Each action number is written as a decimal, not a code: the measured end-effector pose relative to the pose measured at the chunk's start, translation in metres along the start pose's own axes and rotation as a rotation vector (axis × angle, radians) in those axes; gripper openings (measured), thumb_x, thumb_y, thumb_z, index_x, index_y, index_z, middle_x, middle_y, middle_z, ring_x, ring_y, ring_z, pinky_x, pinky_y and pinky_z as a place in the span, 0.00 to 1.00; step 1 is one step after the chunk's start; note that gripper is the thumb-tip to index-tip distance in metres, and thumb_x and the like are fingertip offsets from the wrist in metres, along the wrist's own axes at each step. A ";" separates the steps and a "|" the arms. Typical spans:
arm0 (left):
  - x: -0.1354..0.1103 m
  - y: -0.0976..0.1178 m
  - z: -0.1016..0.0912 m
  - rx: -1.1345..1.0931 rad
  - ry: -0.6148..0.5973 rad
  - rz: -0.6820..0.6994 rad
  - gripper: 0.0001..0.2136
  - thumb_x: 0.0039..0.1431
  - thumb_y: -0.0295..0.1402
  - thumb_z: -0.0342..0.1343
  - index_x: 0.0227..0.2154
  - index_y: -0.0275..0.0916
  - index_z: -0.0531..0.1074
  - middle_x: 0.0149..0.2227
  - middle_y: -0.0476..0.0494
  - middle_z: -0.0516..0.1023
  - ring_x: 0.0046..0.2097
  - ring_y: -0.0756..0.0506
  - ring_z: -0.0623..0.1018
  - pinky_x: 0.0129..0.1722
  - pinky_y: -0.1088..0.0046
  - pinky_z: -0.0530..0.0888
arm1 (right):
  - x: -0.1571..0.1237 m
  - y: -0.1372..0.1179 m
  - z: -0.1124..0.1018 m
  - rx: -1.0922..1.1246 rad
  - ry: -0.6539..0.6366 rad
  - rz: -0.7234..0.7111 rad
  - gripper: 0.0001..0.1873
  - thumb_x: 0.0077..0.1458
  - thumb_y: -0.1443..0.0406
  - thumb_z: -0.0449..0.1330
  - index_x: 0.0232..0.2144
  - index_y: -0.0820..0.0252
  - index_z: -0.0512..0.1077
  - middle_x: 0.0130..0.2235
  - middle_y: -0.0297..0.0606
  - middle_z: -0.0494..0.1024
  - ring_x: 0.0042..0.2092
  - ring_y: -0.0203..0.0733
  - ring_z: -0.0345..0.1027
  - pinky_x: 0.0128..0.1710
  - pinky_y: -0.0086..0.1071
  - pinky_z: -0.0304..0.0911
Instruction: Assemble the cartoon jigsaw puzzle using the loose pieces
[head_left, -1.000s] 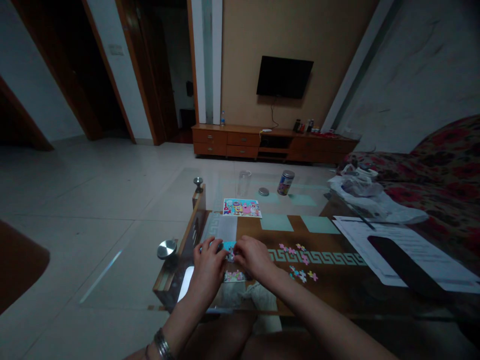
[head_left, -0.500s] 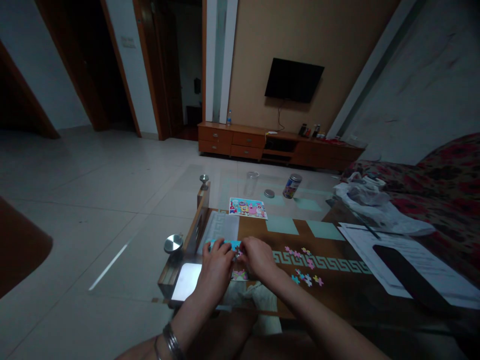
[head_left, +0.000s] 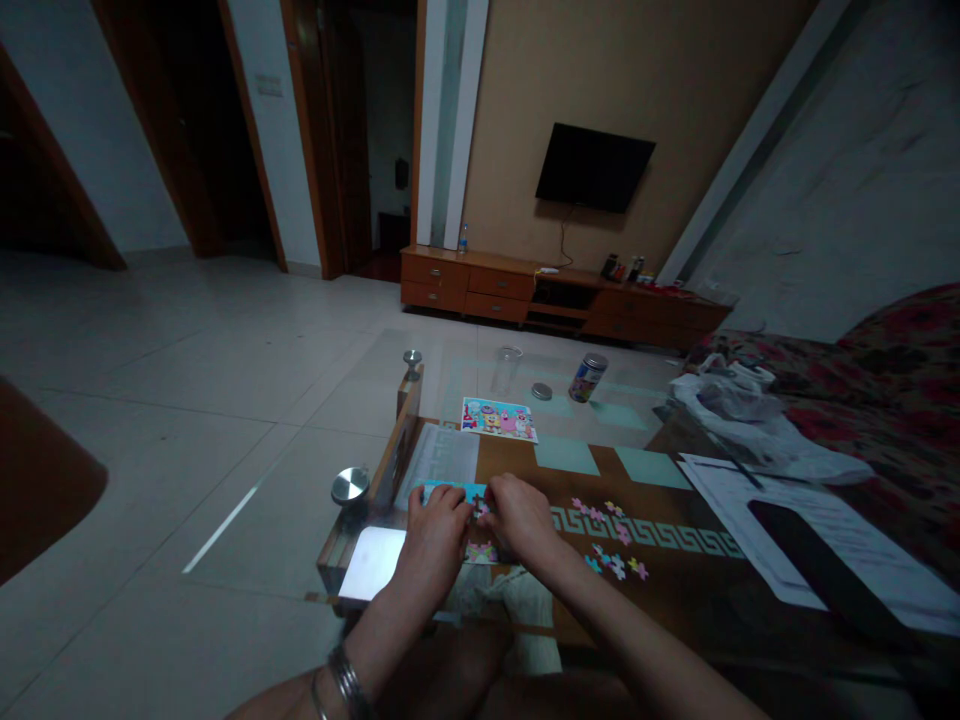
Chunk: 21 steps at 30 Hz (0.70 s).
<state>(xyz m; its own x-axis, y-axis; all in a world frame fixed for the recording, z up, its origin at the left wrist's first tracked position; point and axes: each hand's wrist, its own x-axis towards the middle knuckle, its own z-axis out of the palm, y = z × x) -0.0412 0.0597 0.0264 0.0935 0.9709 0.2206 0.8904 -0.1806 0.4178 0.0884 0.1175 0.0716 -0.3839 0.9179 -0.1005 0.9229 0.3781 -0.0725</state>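
While the left hand (head_left: 433, 545) holds a blue puzzle strip (head_left: 450, 491) on the bench (head_left: 675, 590), the right hand (head_left: 521, 520) curls over a small puzzle piece (head_left: 480, 510), mostly hidden. This looks like joining pieces; the piece seems to need lining up and a push. More pink pieces (head_left: 604, 535) lie right of the hands, and a picture card (head_left: 499, 419) lies past them.

counter (head_left: 645, 590): puzzle pieces (head_left: 616, 566) center | papers (head_left: 817, 530) right | picture card (head_left: 499, 420), can (head_left: 588, 378) behind | sofa (head_left: 900, 400) beyond papers
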 end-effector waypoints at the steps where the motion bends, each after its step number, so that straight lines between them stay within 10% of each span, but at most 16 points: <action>1: 0.000 0.000 0.000 -0.002 -0.003 -0.002 0.12 0.59 0.24 0.48 0.40 0.42 0.73 0.49 0.43 0.75 0.54 0.40 0.69 0.56 0.50 0.55 | 0.000 0.000 0.000 0.001 0.004 -0.003 0.11 0.48 0.64 0.66 0.36 0.60 0.75 0.40 0.43 0.78 0.42 0.47 0.73 0.36 0.31 0.60; 21: -0.001 0.000 -0.004 -0.033 -0.017 -0.004 0.12 0.59 0.24 0.48 0.41 0.41 0.73 0.49 0.43 0.75 0.54 0.41 0.70 0.57 0.50 0.54 | 0.008 0.009 0.011 0.149 0.013 -0.037 0.11 0.47 0.66 0.65 0.36 0.59 0.73 0.39 0.39 0.77 0.41 0.42 0.70 0.36 0.29 0.55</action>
<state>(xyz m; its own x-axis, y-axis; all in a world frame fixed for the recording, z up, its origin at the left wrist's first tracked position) -0.0432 0.0586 0.0299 0.0981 0.9740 0.2040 0.8756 -0.1819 0.4475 0.0930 0.1268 0.0589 -0.4166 0.9053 -0.0826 0.8932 0.3907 -0.2228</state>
